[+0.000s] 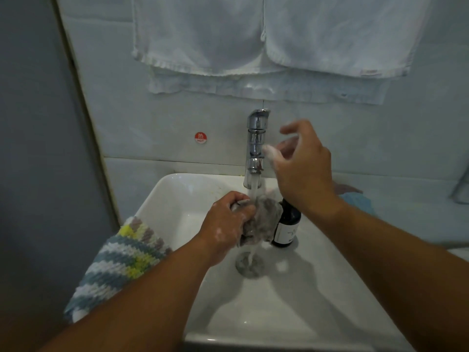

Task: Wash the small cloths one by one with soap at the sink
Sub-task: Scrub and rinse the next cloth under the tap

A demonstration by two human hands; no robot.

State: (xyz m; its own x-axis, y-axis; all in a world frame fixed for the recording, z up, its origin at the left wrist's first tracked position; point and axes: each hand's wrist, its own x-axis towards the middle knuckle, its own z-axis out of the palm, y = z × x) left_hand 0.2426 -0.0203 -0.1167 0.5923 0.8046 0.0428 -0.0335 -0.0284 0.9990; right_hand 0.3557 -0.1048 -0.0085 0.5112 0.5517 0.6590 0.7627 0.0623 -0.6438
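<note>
The left hand (225, 222) is gripping a grey cloth (261, 219) bunched under the running faucet (256, 146), over the sink (172, 199) drain. The right hand (302, 163), soapy, is hovering beside the faucet with fingers loosely spread, holding nothing.

**Shiny fittings, soft cloths**

The tap (256, 146) is polished chrome metal. The sink (162, 199) looks like glazed white ceramic, glossy. The grey cloth (265, 217) is wet, fuzzy fabric; the knitted cloth (121, 257) is chunky, ribbed yarn. The dark bottle (291, 214) is glossy, its label (285, 233) matt paper. The towels (203, 34) are nubbly white terry.
</note>
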